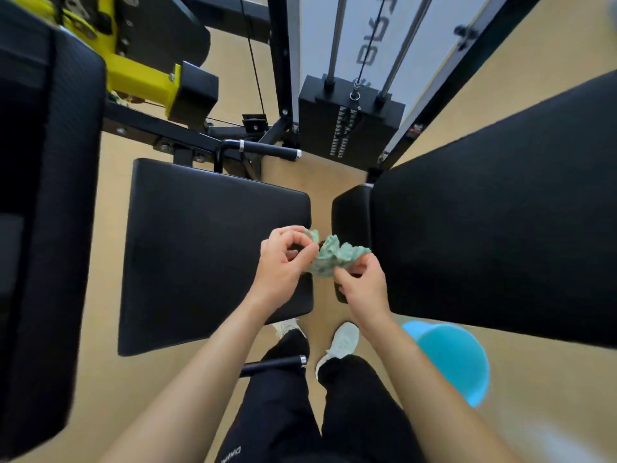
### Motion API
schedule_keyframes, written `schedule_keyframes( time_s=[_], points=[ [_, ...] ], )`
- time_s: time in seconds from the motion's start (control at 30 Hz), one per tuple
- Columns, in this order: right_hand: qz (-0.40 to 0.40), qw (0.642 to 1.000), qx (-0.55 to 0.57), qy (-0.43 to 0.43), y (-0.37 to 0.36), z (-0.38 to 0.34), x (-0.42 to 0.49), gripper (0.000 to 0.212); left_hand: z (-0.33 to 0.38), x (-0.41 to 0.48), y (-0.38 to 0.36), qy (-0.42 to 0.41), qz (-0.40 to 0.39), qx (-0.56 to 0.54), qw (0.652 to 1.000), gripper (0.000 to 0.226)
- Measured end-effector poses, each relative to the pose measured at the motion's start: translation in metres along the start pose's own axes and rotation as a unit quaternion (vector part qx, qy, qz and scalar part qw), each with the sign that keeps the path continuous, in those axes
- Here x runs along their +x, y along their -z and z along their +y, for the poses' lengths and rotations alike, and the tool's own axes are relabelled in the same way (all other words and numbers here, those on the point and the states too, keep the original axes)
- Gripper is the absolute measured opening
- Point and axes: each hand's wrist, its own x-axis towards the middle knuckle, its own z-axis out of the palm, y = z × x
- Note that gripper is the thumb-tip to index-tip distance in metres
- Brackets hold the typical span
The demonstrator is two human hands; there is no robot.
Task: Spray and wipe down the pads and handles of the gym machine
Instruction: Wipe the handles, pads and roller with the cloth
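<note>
A crumpled green cloth [329,254] hangs between my two hands, above the gap between two black pads. My left hand [283,262] pinches its left end and my right hand [362,285] pinches its lower right edge. The flat black seat pad [207,252] lies under my left hand. A larger black pad [500,228] fills the right side. A tall black back pad [43,212] stands at the far left. One black handle [267,149] sticks out beyond the seat pad, another handle [277,362] sits near my legs. No spray bottle is in view.
A blue bucket [457,359] stands on the tan floor by my right foot, partly under the right pad. The weight stack [347,125] with guide rods rises ahead. Yellow machine parts [140,75] sit at the upper left. My feet stand between the pads.
</note>
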Motion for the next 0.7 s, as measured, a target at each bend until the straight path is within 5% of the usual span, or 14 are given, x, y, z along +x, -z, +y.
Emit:
schedule_keyframes(
  time_s=[0.23,0.37,0.57,0.7],
  points=[
    [0.043,0.969,-0.145,0.197,0.045,-0.015,-0.040,0.070,0.060,-0.040,-0.012,-0.044,-0.096,0.013,0.994,0.007],
    [-0.019,0.945,-0.119,0.304,0.069,-0.027,-0.053,0.027,0.093,-0.058,-0.023,-0.090,-0.102,0.006,0.991,0.003],
    [-0.014,0.954,-0.135,0.268,0.101,-0.021,-0.065,0.006,0.119,-0.073,-0.035,-0.084,-0.059,-0.075,0.992,0.009],
    [0.028,0.957,-0.141,0.250,0.114,-0.009,-0.075,0.014,0.118,-0.069,-0.041,-0.085,-0.031,-0.075,0.993,0.013]
  ],
)
